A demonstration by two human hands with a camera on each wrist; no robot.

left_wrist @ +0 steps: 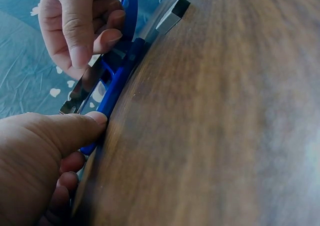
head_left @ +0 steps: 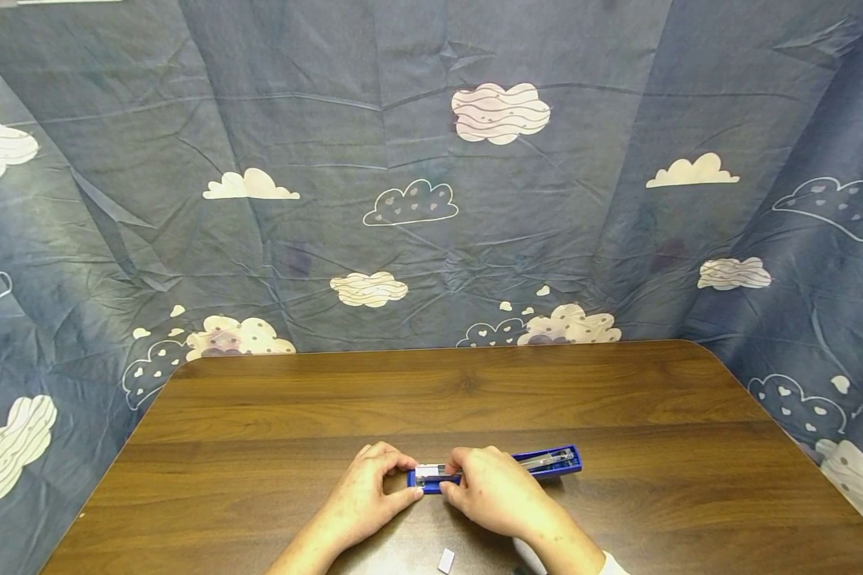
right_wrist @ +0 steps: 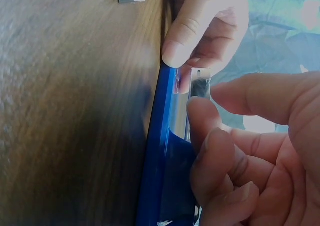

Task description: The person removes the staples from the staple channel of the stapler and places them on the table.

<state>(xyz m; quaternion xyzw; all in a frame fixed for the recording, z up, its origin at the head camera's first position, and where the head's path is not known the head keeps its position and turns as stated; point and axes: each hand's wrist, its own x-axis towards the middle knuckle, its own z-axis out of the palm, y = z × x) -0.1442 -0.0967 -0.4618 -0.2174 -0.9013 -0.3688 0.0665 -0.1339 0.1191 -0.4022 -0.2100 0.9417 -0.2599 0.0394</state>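
A blue stapler (head_left: 557, 474) lies opened out across the table, its top cover swung back to the right. My left hand (head_left: 363, 497) pinches the far left end of its base, thumb on the near edge and forefinger on the far edge. Over the middle is my right hand (head_left: 499, 491), its thumb and forefinger gripping the metal staple channel (right_wrist: 201, 75), which stands slightly raised from the base in the left wrist view. The right hand covers the stapler's middle from the head view. A small block of staples (head_left: 446, 561) lies on the table nearer to me.
The brown wooden table (head_left: 259, 415) has rounded far corners. Behind and beside it hangs a dark blue curtain (head_left: 316, 128) with a cloud pattern. A dark object, cut off at the bottom edge of the head view, is too hidden to tell.
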